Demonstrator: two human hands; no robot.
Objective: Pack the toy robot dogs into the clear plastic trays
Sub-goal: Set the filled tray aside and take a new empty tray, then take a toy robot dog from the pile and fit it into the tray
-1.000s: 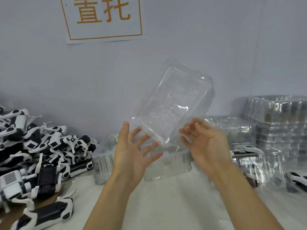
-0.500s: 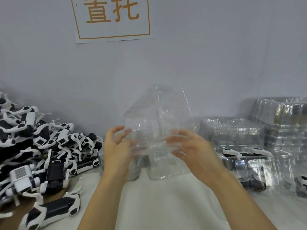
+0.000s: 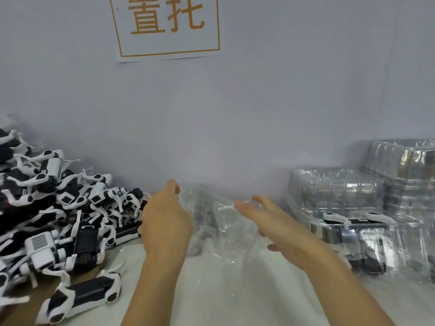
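Where hands meet, clear tray (image 3: 219, 222).

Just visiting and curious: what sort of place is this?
Probably a toy factory's packing bench: a heap of toy robot dogs, stacks of clear plastic trays, and a printed sign on the wall.

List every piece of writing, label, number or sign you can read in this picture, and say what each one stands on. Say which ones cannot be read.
"置托": large orange characters inside an orange frame, on the white paper sign stuck to the wall; the first character is cut off at the top edge.
Barcode-like striped label on a toy robot dog in the left pile: too small to read.
Small dark labels on other dogs: unreadable.
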